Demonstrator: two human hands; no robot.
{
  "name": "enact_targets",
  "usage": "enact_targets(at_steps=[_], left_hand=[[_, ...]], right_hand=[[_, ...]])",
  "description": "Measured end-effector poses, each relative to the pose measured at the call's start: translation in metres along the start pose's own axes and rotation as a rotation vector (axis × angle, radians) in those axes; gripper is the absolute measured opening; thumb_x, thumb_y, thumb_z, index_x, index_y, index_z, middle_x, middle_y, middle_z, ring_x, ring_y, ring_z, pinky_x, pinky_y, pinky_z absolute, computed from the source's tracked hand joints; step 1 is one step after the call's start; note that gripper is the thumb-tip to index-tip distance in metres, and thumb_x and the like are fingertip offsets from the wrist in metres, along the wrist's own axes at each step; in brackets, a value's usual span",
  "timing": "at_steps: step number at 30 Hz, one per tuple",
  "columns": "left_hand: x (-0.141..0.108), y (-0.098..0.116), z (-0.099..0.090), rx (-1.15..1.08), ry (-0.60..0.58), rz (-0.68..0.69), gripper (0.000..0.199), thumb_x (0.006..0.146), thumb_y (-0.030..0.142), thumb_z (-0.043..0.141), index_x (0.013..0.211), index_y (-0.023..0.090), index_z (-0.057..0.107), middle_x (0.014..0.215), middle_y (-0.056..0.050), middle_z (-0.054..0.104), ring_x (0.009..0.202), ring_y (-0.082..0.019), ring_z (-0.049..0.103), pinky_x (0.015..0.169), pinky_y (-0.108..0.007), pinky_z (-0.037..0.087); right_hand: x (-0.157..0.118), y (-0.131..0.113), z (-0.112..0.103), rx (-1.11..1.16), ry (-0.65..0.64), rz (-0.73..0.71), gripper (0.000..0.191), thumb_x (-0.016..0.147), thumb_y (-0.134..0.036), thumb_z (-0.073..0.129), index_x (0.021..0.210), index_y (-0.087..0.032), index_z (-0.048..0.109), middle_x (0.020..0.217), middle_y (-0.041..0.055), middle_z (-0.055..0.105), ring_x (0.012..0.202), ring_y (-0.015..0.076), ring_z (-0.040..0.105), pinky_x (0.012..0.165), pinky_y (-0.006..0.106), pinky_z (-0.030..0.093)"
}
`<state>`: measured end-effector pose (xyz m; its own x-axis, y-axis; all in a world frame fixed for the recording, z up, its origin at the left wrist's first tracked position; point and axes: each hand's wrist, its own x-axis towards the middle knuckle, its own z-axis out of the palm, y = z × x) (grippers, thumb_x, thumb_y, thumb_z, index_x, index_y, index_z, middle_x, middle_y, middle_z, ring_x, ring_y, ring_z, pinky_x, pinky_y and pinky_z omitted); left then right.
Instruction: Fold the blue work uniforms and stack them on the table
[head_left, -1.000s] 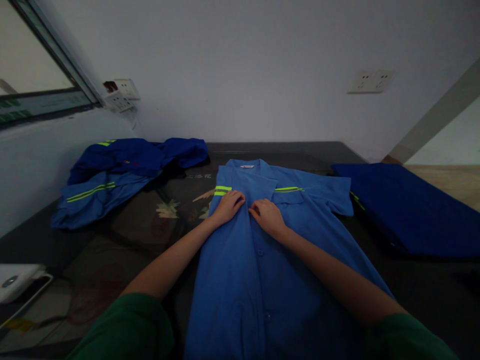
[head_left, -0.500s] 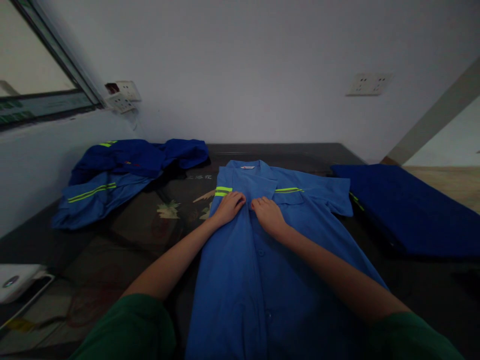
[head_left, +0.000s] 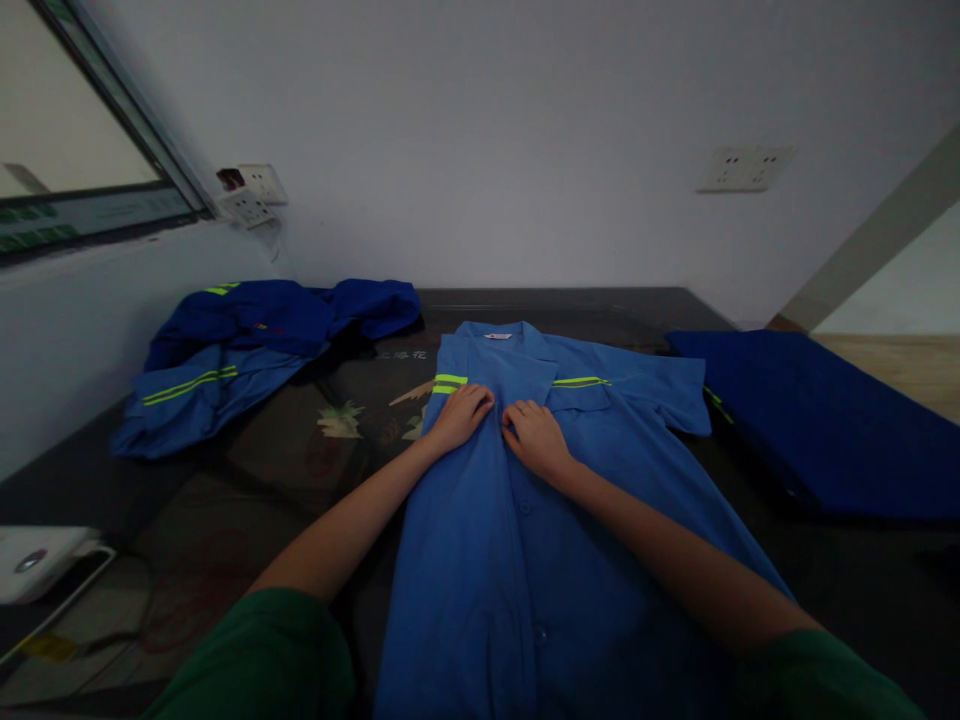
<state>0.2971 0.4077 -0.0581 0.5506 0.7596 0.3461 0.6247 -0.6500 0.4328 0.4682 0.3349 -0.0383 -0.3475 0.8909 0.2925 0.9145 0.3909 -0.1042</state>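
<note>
A light blue short-sleeved shirt (head_left: pixel 630 460) with yellow-green stripes lies face up, its collar toward the wall. At its upper front, my left hand (head_left: pixel 463 415) pinches the cloth of the front flap beside the striped part. Just to the right, my right hand (head_left: pixel 534 432) has its fingers curled on the front edge below the collar, gripping the cloth. A small gap separates the two hands. Buttons show on the front below them. The sleeve on the left side is not visible.
On the dark table (head_left: pixel 262 500), crumpled blue garments (head_left: pixel 255 325) lie at the back left and a folded dark blue garment (head_left: pixel 817 420) at the right. A white device (head_left: pixel 45 560) with cables sits at the left edge. The wall (head_left: pixel 495 150) rises behind.
The whole view has shifted slightly. My right hand's fingers have spread a little from the front edge; my left hand keeps nearly the same place on the shirt.
</note>
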Motion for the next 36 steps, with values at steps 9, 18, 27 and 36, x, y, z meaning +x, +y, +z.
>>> enact_targets(at_steps=[9, 18, 27, 36], left_hand=[[0.000, 0.001, 0.002, 0.090, -0.028, -0.011, 0.016, 0.096, 0.028, 0.043, 0.093, 0.020, 0.057, 0.096, -0.005, 0.062, 0.095, -0.021, 0.055, 0.093, -0.036, 0.042], [-0.001, 0.012, 0.001, 0.245, -0.048, -0.028, 0.019, 0.092, 0.026, 0.051, 0.109, 0.019, 0.058, 0.112, -0.008, 0.056, 0.107, -0.023, 0.051, 0.097, -0.039, 0.043], [0.002, 0.010, -0.002, 0.182, -0.075, -0.047, 0.041, 0.091, 0.026, 0.051, 0.131, 0.018, 0.048, 0.134, -0.013, 0.048, 0.126, -0.025, 0.045, 0.108, -0.044, 0.035], [-0.002, 0.033, 0.006, 0.216, -0.044, -0.120, 0.042, 0.093, 0.023, 0.046, 0.133, 0.010, 0.049, 0.141, -0.018, 0.047, 0.135, -0.026, 0.040, 0.114, -0.040, 0.030]], right_hand=[[-0.016, 0.010, 0.001, -0.053, 0.003, -0.168, 0.020, 0.093, -0.020, 0.053, 0.103, -0.021, 0.070, 0.100, 0.0072, 0.065, 0.094, 0.0220, 0.053, 0.080, 0.033, 0.039], [-0.030, 0.019, -0.005, 0.090, 0.013, -0.171, 0.033, 0.093, -0.012, 0.047, 0.119, -0.019, 0.066, 0.112, 0.0086, 0.066, 0.102, 0.0209, 0.057, 0.091, 0.034, 0.046], [-0.038, 0.005, -0.012, 0.148, -0.099, -0.273, 0.034, 0.096, -0.027, 0.048, 0.126, -0.019, 0.062, 0.134, 0.0105, 0.058, 0.126, 0.0232, 0.052, 0.110, 0.048, 0.035], [-0.032, 0.025, -0.019, 0.102, -0.127, -0.132, 0.033, 0.097, -0.025, 0.046, 0.124, -0.017, 0.063, 0.132, 0.0103, 0.060, 0.123, 0.0234, 0.055, 0.108, 0.045, 0.039]])
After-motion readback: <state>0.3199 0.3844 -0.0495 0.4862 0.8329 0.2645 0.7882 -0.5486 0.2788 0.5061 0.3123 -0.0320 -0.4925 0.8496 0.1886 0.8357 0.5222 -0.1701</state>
